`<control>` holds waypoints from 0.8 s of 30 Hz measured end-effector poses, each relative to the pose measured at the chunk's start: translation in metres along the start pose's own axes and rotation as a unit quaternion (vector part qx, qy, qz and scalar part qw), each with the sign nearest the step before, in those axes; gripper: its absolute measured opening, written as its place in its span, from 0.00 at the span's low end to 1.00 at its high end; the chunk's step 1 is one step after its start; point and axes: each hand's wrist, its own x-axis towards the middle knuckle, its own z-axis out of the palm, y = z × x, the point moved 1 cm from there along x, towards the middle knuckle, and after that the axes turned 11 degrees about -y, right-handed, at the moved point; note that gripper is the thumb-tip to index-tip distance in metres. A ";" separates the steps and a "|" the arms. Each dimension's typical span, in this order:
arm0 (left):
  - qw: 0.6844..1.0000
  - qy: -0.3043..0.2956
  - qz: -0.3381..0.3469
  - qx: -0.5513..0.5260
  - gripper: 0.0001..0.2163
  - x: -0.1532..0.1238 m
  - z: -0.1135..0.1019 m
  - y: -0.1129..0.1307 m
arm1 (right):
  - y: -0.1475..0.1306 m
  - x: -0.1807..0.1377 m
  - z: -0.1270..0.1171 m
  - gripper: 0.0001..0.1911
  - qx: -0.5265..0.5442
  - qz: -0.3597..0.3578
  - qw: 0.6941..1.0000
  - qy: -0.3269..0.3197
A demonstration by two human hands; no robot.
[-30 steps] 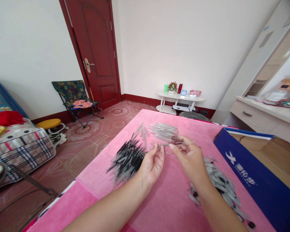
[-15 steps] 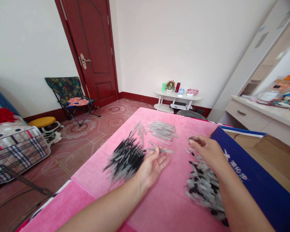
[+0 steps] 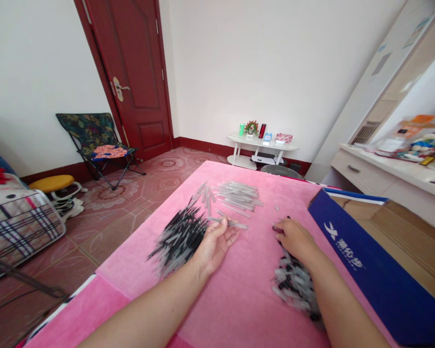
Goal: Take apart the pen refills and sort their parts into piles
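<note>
My left hand (image 3: pixel 219 244) is palm up, thumb and fingers closed on a slim translucent grey pen barrel (image 3: pixel 238 225). Left of it lies a dense pile of black and grey pen-like sticks (image 3: pixel 179 239). Beyond it is a spread of pale translucent sticks (image 3: pixel 237 194). On the right, my right hand (image 3: pixel 295 237) reaches down with bent fingers at the top of a heap of small clear and black caps (image 3: pixel 295 282). Its fingertips are pressed together at a small dark piece that I cannot make out clearly. A single clear cap (image 3: pixel 276 209) lies just past those fingertips.
A pink cloth (image 3: pixel 235 299) covers the table. An open blue cardboard box (image 3: pixel 369 261) stands along its right side. Farther off are a white side table (image 3: pixel 263 141), a dresser (image 3: pixel 377 179), a folding chair (image 3: pixel 97 140) and a red door (image 3: pixel 134 72).
My right hand has come down and nearer to the cap heap, uncovering a clear cap on the cloth. My left hand still holds the pen barrel. The whole view has shifted slightly.
</note>
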 end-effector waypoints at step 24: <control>0.999 0.035 -0.002 0.011 0.07 -0.001 0.000 0.000 | 0.019 -0.001 -0.003 0.12 -0.015 0.094 0.995 0.020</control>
